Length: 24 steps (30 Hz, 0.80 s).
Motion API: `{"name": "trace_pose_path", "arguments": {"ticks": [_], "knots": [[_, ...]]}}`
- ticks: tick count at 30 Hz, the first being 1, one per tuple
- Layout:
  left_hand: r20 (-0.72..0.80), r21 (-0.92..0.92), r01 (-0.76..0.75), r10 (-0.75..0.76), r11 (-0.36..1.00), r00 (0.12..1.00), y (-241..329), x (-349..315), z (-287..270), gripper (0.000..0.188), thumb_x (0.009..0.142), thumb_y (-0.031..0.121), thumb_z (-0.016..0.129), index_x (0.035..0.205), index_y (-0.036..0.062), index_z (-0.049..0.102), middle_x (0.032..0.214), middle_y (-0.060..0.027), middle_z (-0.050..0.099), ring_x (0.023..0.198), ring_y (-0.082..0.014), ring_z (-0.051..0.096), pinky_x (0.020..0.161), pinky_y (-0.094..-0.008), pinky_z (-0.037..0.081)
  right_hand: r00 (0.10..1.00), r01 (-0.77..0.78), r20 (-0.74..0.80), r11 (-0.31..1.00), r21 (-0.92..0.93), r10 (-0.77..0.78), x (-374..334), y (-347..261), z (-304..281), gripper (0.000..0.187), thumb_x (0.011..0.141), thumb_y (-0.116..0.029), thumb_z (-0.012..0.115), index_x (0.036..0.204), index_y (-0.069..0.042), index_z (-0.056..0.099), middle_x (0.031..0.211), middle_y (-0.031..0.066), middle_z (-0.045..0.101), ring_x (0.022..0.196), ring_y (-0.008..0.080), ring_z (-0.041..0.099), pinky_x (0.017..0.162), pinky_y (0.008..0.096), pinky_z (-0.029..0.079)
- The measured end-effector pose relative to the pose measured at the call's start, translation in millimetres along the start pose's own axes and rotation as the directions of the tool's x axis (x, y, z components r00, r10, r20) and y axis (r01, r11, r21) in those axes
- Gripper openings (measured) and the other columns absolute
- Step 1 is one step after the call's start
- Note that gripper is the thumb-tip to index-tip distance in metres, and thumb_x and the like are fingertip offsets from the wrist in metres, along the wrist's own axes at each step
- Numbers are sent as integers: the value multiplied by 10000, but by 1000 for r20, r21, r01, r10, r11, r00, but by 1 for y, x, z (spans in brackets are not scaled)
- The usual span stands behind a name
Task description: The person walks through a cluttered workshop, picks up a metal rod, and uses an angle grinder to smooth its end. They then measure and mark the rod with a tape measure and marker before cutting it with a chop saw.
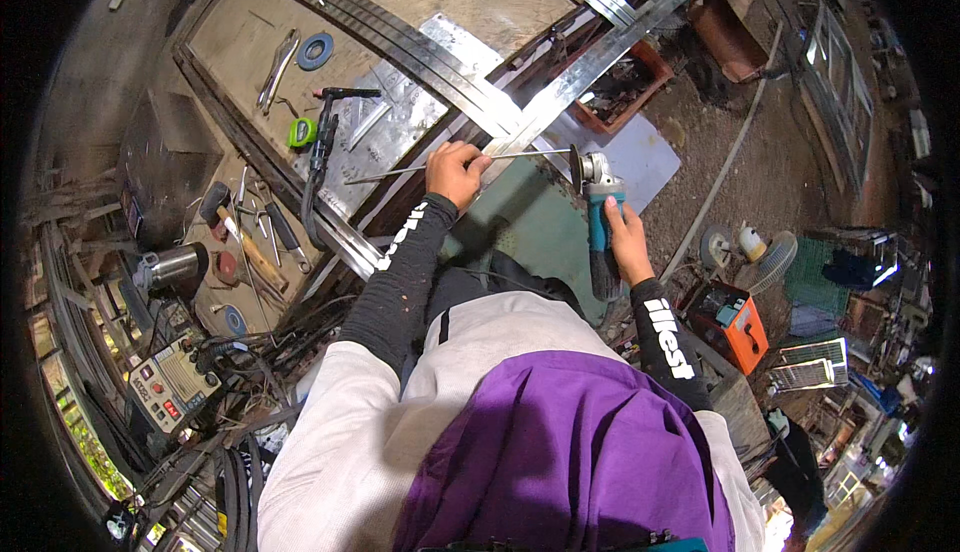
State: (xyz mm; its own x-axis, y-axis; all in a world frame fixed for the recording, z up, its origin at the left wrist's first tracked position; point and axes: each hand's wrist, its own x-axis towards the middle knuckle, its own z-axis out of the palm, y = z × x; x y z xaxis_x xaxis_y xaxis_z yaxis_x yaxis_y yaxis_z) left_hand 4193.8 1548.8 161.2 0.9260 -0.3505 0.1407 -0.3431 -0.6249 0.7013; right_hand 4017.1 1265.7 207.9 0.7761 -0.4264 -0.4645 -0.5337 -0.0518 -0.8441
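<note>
My left hand (455,173) is closed round a thin metal rod (535,154), which runs across in front of me. The rod's right end reaches the disc of a teal angle grinder (598,217); whether it touches the disc I cannot tell. My right hand (627,242) grips the grinder by its body, with the disc end pointing away from me. Just beyond my left hand, shiny metal bars (510,120) meet in a corner joint. A black welding torch (322,147) with its cable lies to the left of that hand.
On the board at left are a green tape measure (302,132), a blue-grey disc (315,51), locking pliers (278,70) and a hammer (225,214). A welding machine (172,387) stands lower left. To the right are a rusty crate (640,87), a fan (773,257) and an orange box (745,337).
</note>
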Motion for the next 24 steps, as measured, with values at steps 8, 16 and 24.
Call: {"name": "trace_pose_path", "arguments": {"ticks": [8, 16, 24], "knots": [[-47, 3, -12, 12, 1000, 999, 4, -2, 2, 167, 836, 231, 748, 785, 75, 715, 781, -76, 644, 846, -315, 601, 803, -445, 439, 997, 57, -36, 990, -126, -62, -4, -16, 4, 557, 1047, -501, 534, 1150, 36, 638, 935, 76, 648, 826, 163, 539, 800, 332, 470], [-52, 4, -21, 21, 1000, 998, 0, -2, 2, 177, 836, 236, 755, 773, 74, 718, 772, -77, 631, 844, -311, 593, 807, -435, 433, 999, 31, 15, 994, -110, -29, 2, -9, -2, 548, 1041, -502, 543, 1148, 28, 637, 914, 88, 642, 823, 174, 543, 798, 338, 469], [-83, -65, 17, -23, 998, 996, 0, -4, 2, 181, 845, 276, 757, 862, 103, 708, 835, -44, 657, 885, -276, 588, 844, -430, 400, 973, 162, -91, 907, -389, -212, 3, -14, -15, 577, 963, -544, 642, 1046, 27, 630, 876, 181, 658, 787, 249, 602, 777, 399, 499]]}}
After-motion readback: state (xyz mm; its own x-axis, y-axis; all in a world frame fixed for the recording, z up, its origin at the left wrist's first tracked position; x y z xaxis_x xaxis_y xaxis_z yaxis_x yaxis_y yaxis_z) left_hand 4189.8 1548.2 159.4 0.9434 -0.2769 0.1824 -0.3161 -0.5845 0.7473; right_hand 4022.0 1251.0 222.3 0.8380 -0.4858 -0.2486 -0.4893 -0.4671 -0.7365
